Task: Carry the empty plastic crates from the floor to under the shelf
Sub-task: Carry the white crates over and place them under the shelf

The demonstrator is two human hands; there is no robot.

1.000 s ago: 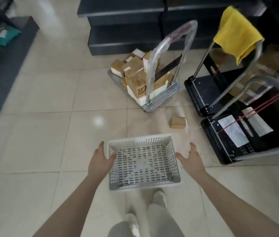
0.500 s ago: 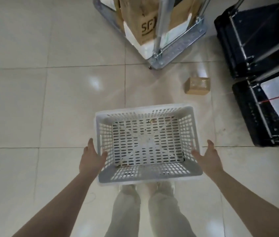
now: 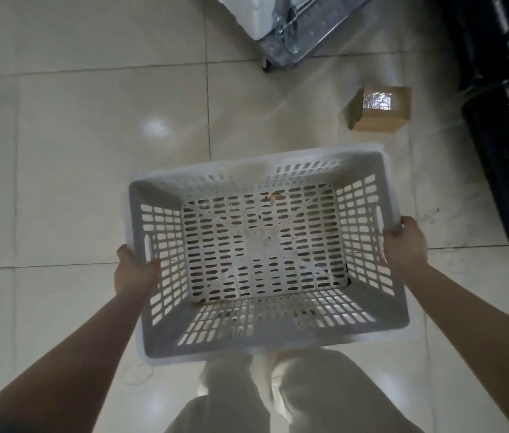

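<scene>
An empty white plastic crate (image 3: 159, 345) with slotted walls and floor fills the middle of the view, directly in front of my legs. My left hand (image 3: 136, 270) is closed around the crate's left rim, fingers hooked by the handle slot. My right hand (image 3: 406, 242) is closed on the right rim. The crate sits slightly tilted between both hands, above the tiled floor. Only a few small scraps lie on its bottom.
A small brown cardboard box (image 3: 378, 112) lies on the tiles beyond the crate. A metal trolley corner (image 3: 290, 54) with a white foam box stands at the top. Black carts (image 3: 503, 151) line the right edge. Open tiled floor (image 3: 59, 151) spreads to the left.
Both hands went from hovering open beside the crate to gripping its side rims. The crate now looks larger and closer to the camera, and the view has tilted further down.
</scene>
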